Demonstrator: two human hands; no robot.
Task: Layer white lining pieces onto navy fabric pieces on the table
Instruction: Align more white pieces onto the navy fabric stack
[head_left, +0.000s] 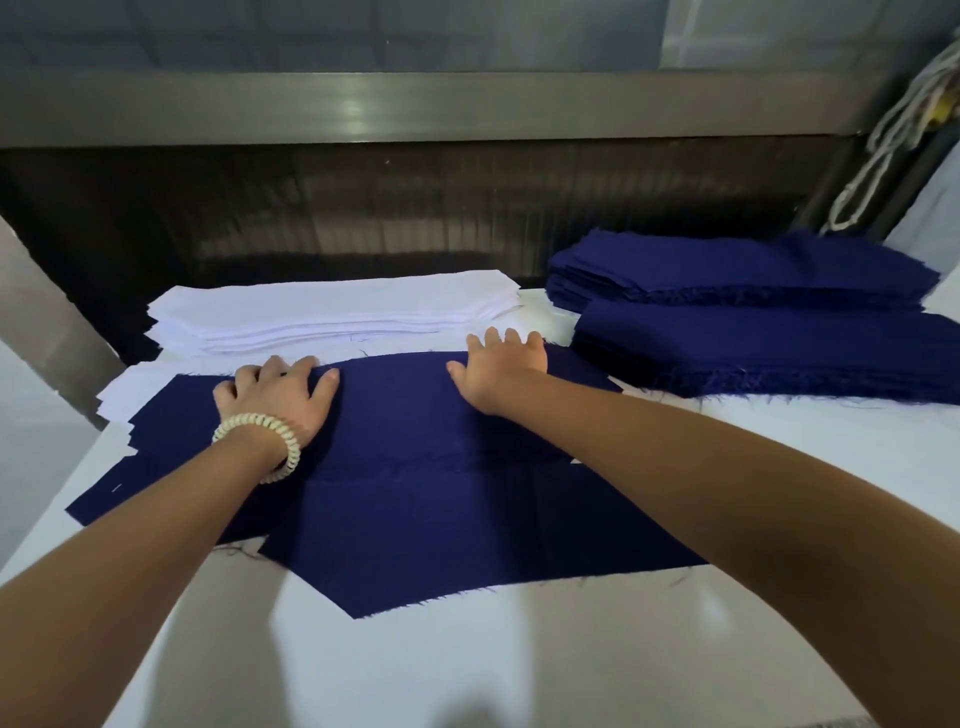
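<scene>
Navy fabric pieces (415, 499) lie spread flat across the middle of the white table (467, 665), overlapping each other. My left hand (278, 397) rests on the far left part of the navy fabric, fingers bent at its top edge. My right hand (501, 371) presses flat on the far edge of the navy fabric with fingers spread. A stack of white lining pieces (337, 312) sits just beyond both hands. More white pieces (135, 387) stick out from under the navy fabric at the left.
Two stacks of navy fabric (753, 312) stand at the right, one behind the other. A dark machine opening with a metal bar (415, 109) runs along the back. White cords (883, 140) hang at the far right. A slanted metal panel (47, 322) borders the left.
</scene>
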